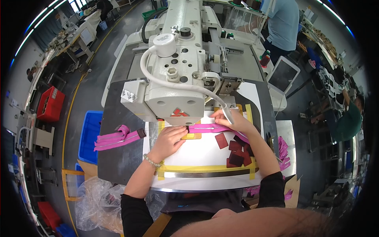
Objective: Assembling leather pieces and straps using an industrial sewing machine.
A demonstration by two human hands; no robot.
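A pink zipper point(205, 128) with a dark tab at its left end lies across the white work plate point(185, 155), below the sewing machine's head point(173, 98). My left hand point(169, 141) is closed at the zipper's left end, its fingertips by the dark tab and over a yellow frame point(193, 136). Bent over the zipper's right part is my right hand point(235, 120), fingers closed and partly hiding the tape. From beneath it the zipper trails towards my right forearm. Dark red rectangular patches point(236, 153) lie loosely piled in front of my right hand.
More pink zippers point(118, 138) lie at the left on the dark table point(108, 166), and others point(282, 152) hang at the right. A blue bin point(90, 136) stands left of the table, above clear plastic wrap point(100, 203). A screen point(284, 74) and a person point(283, 25) are behind right.
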